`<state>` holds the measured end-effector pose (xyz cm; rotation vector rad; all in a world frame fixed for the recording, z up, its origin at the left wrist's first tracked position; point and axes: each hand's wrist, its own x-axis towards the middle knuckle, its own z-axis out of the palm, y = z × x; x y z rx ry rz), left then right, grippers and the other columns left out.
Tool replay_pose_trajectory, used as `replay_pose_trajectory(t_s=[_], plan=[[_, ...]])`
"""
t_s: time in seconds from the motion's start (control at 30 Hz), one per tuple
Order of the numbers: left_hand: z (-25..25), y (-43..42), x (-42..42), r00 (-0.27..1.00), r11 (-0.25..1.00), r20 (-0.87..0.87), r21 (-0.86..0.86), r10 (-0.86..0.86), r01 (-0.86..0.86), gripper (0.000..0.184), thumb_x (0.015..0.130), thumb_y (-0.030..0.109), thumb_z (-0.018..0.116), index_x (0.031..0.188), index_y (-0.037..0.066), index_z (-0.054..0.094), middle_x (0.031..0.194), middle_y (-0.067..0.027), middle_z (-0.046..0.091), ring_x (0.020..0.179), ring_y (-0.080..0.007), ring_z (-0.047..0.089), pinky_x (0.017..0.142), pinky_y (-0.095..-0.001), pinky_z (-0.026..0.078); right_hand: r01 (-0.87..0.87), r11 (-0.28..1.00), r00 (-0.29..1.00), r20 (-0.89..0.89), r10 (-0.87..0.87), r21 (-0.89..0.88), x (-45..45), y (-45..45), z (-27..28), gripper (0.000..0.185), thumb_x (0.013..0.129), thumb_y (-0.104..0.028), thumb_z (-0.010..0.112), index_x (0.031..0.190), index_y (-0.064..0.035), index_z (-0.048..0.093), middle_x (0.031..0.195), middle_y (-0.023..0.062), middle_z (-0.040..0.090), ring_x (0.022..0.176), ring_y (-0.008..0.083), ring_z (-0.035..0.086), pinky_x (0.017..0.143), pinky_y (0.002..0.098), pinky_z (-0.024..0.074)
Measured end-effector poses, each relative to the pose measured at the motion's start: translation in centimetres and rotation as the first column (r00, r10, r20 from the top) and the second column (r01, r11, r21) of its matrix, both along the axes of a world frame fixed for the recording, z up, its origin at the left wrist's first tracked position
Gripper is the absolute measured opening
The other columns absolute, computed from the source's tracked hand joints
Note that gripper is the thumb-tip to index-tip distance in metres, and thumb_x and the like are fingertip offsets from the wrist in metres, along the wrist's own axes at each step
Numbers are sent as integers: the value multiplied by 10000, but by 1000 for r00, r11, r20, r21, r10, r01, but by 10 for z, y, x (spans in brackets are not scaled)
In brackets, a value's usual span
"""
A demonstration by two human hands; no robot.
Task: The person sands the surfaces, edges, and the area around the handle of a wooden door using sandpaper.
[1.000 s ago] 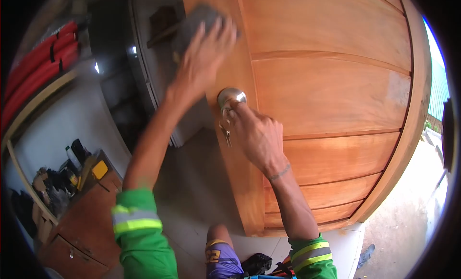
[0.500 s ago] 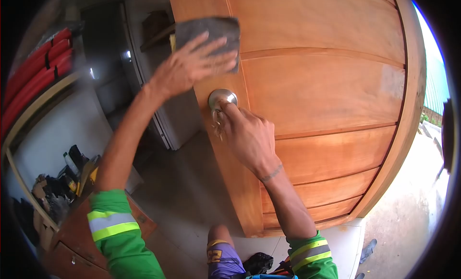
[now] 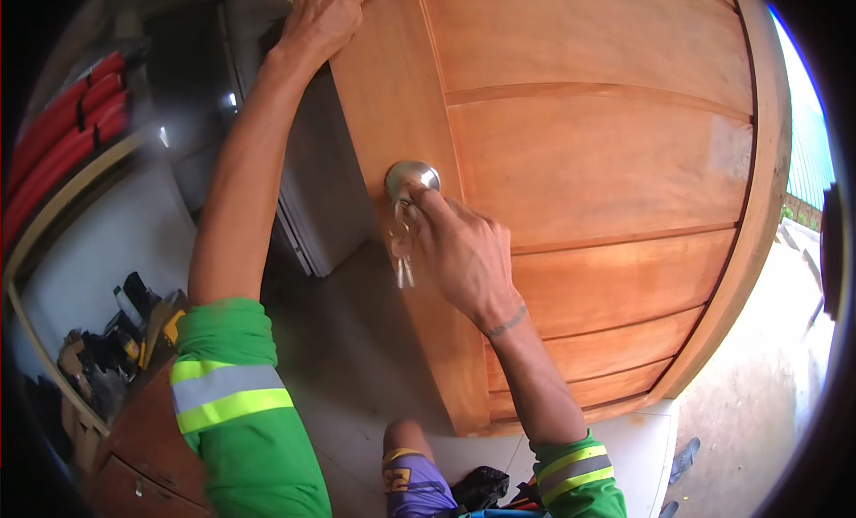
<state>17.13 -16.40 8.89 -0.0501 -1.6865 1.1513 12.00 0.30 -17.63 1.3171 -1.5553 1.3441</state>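
Note:
A wooden panelled door [image 3: 597, 170] stands in front of me with a round silver doorknob [image 3: 413, 175] near its left edge. My right hand [image 3: 464, 250] is closed at the knob, thumb and finger against its lower side. A bunch of keys [image 3: 403, 246] dangles just below, beside those fingers. Up at the top of the view, my left hand [image 3: 328, 19] is by the door's upper left part. Its fingertips are cut off by the frame edge, and no dark sheet shows under it now.
Left of the door, red rolled items [image 3: 71, 139] lie on a shelf. Tools and bags [image 3: 125, 340] crowd a brown drawer cabinet [image 3: 147, 464] at lower left. My knee [image 3: 408, 439] is below the door, near a black bag [image 3: 481, 489]. Sandals [image 3: 685, 460] lie at lower right.
My left hand has slid upward along the door from above the knob; the dark abrasive-looking sheet under it has gone out of view. My right hand stays at the knob.

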Motion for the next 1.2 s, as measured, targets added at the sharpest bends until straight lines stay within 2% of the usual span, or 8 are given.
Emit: replay_pose_trajectory(t_s=[0.13, 0.23, 0.43, 0.57, 0.8, 1.0, 1.1, 1.2], plan=[[-101, 4, 12, 986, 987, 161, -160, 31, -5, 725, 854, 18, 591, 1529, 268, 507, 1587, 31, 487, 1498, -251, 403, 1256, -515, 294, 8, 999, 996, -92, -11, -37, -3, 1, -3, 235, 966, -215, 647, 1188, -151, 602, 767, 89, 639, 694, 300, 675, 606, 439, 532], [-77, 9, 22, 928, 980, 370, -169, -34, 104, 642, 910, 12, 512, 1512, 231, 540, 1548, -21, 536, 1507, -331, 379, 1237, -588, 271, 11, 999, 998, -68, -14, -45, 3, 7, -1, 214, 978, -207, 639, 1189, -172, 636, 788, 80, 650, 709, 314, 669, 612, 450, 516], [-16, 12, 3, 998, 998, -53, -64, -14, 11, 648, 899, 17, 539, 1515, 215, 538, 1590, -17, 485, 1519, -333, 362, 1239, -585, 264, -3, 1000, 1000, -25, 4, 17, 2, 12, 3, 193, 972, -205, 652, 1163, -183, 670, 809, 74, 665, 719, 315, 671, 618, 450, 512], [-178, 16, 34, 989, 979, 69, 168, -132, 119, 643, 878, -43, 531, 1495, 140, 545, 1598, -70, 468, 1475, -418, 399, 1207, -571, 320, 44, 999, 996, -82, -45, -15, 2, 9, 0, 180, 974, -209, 653, 1150, -174, 667, 810, 70, 671, 725, 312, 676, 608, 447, 510], [-34, 4, 10, 971, 961, -173, 193, -164, 197, 750, 874, -127, 433, 1580, 124, 407, 1647, -130, 364, 1498, -484, 308, 1216, -617, 277, -19, 1000, 999, -36, 19, 18, -1, 10, 3, 184, 969, -192, 651, 1153, -175, 663, 821, 80, 673, 730, 331, 671, 604, 451, 514], [-163, 5, 13, 967, 881, -143, 401, -209, 250, 733, 874, -124, 431, 1580, 66, 384, 1635, -173, 374, 1454, -560, 333, 1193, -628, 296, -5, 1000, 998, -66, 5, 0, -3, 8, 0, 203, 972, -167, 639, 1174, -162, 656, 839, 92, 677, 736, 343, 673, 608, 460, 512], [-37, -3, 0, 935, 934, -234, 178, -266, 311, 693, 867, -117, 444, 1534, 69, 433, 1613, -160, 409, 1422, -586, 351, 1163, -650, 344, -49, 999, 998, -43, 48, -19, -2, 4, 3, 210, 976, -168, 632, 1184, -163, 657, 837, 91, 678, 736, 343, 674, 612, 460, 515], [-14, 3, -4, 973, 962, -168, 195, -157, 189, 743, 867, -119, 426, 1583, 67, 365, 1650, -161, 344, 1461, -566, 302, 1200, -630, 290, -62, 998, 998, -22, 63, 3, -4, 3, 1, 210, 981, -163, 627, 1189, -164, 659, 835, 91, 678, 735, 340, 676, 611, 456, 517]])
